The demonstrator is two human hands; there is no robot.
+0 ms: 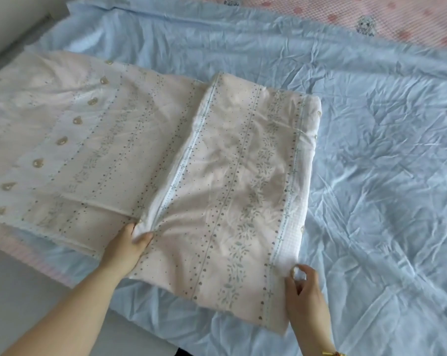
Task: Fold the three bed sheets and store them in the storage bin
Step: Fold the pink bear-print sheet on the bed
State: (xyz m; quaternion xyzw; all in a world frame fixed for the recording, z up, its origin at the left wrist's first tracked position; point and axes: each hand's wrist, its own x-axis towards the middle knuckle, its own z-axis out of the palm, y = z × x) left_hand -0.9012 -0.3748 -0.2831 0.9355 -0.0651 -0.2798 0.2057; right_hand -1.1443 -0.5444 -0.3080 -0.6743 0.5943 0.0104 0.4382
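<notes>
Sheet [230,176], pale pink with dotted stripes and leaf bands, lies across a blue sheet [371,150] that is spread over the bed [45,258].

At left, its lower layer runs off the frame edge. Over its right part a flap is doubled back, with the fold line on the right.

- **Left hand** [130,247]: thumb and fingers pinch the flap's near left edge.
- **Right hand** [307,289]: fingertips pinch the flap's near right corner, at the fold.
- **Far right:** the blue sheet lies flat, creased and unfolded.
- **Upper right:** a pink checked cloth [410,24] with small printed figures shows beyond the blue sheet's far edge. I cannot tell whether it is the third sheet or the bed's own cover.

**Progress, as I judge it:** the task is early. The pink sheet is partway folded and needs further folds to reach a compact size. The blue sheet has not been started. No folded stack is in view, and neither is the bin, so I take it that nothing is stored yet.

**Writing:** I can read no brand, label or lettering on any fabric. The prints are hearts, dots, leaves and small figures only.
</notes>
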